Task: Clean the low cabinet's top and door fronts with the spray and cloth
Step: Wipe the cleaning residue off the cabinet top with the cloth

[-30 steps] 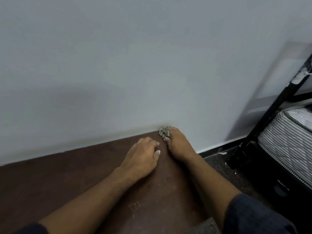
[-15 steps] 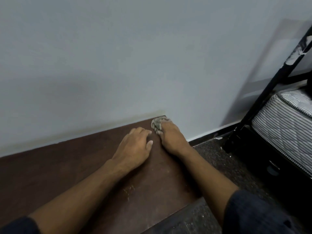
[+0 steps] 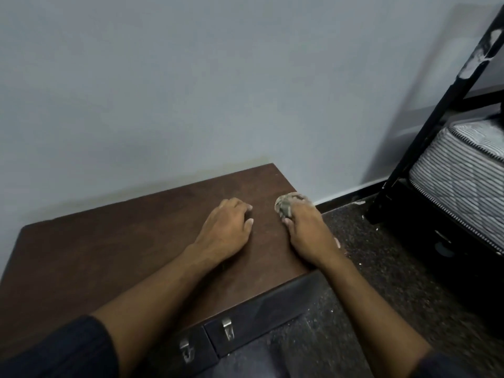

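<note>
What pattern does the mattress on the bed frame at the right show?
Thin grey and white stripes on the mattress, clearest in the head view.

Dark brown cabinet top point(image 3: 114, 249), grey-green mottled cloth point(image 3: 286, 205), black-and-white striped mattress point(image 3: 461, 170)

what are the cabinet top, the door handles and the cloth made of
Cabinet top: probably wood or wood-look laminate, dark brown and matte with faint streaks. Door handles: likely metal, silvery with a dull shine. Cloth: soft woven fabric, grey-green, crumpled into folds.
</note>
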